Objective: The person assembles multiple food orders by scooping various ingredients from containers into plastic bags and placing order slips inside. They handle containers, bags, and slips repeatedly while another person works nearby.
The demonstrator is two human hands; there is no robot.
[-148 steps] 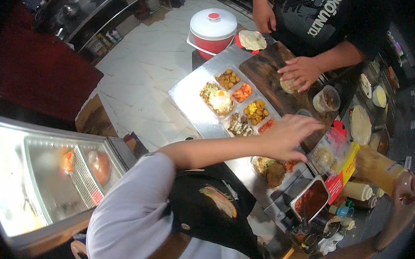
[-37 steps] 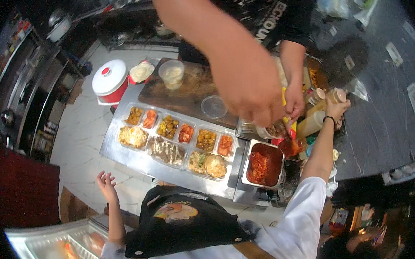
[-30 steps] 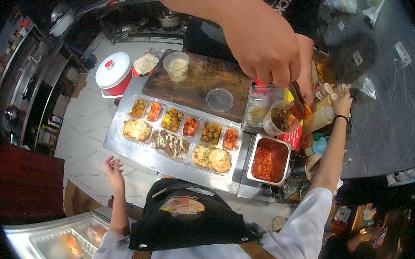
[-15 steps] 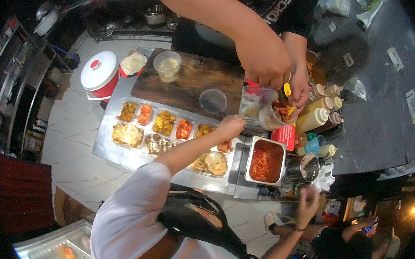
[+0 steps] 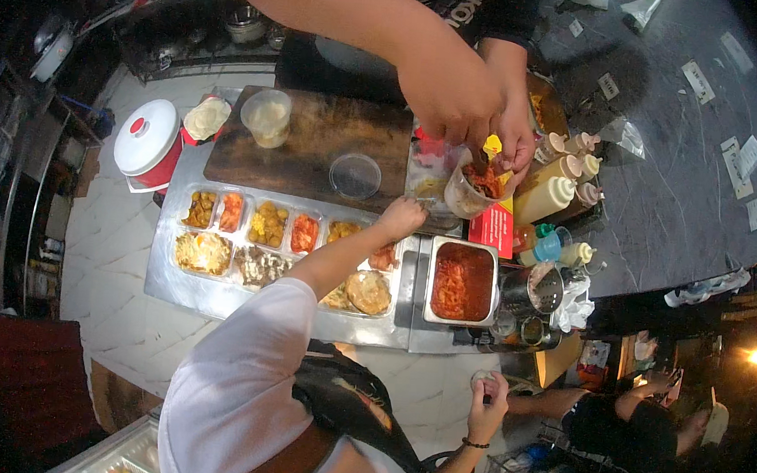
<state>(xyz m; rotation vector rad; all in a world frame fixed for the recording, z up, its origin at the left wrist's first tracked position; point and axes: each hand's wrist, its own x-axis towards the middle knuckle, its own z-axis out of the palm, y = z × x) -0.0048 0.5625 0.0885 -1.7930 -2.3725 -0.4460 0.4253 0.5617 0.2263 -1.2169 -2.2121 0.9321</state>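
My left hand reaches over the back edge of a steel tray with several compartments of cooked food. Its fingers curl down above the orange pieces, and whether it holds anything is hidden. My right hand, with a dark bracelet, is drawn in near my body below the counter and closes on a small white round thing. Across the counter another person in a black shirt holds a clear cup of red food with a yellow utensil.
A wooden board carries a clear lid and a cup. A steel pan of red sauce, squeeze bottles, a metal pot and a red-and-white cooker stand around. People sit at lower right.
My left arm has come up from beside my body and reached onto the tray. My right hand has pulled back from the bottles toward my body. The other person's hands stay at the cup.
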